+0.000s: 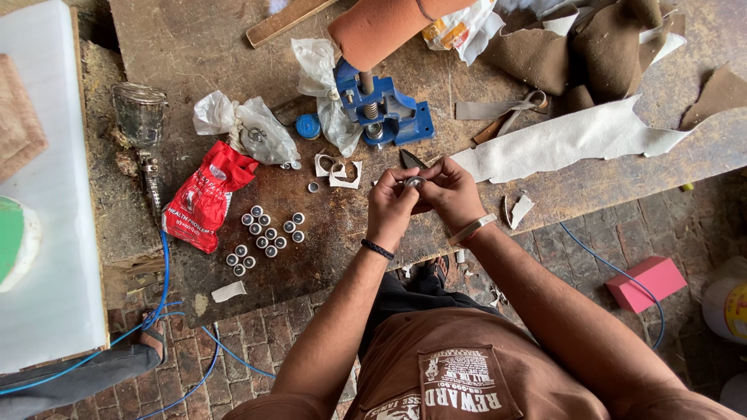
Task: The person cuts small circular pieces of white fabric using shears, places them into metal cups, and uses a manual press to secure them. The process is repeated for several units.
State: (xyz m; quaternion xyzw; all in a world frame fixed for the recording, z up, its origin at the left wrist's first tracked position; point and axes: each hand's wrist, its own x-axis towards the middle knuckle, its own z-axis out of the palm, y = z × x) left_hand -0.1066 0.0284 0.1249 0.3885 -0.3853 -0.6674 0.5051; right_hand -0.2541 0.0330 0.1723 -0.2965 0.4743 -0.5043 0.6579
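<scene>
Both hands, left hand [391, 204] and right hand [449, 189], pinch closed on one small round metal button [413, 182] at surface centre; about sixteen finished-looking buttons [264, 232] lie at 9 o'clock, blue hand press [385, 109] at 12 o'clock idle, so likely midway.

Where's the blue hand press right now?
In the head view, the blue hand press stands at the top centre of the workbench, just beyond both hands, with a clear plastic bag against its left side.
</scene>
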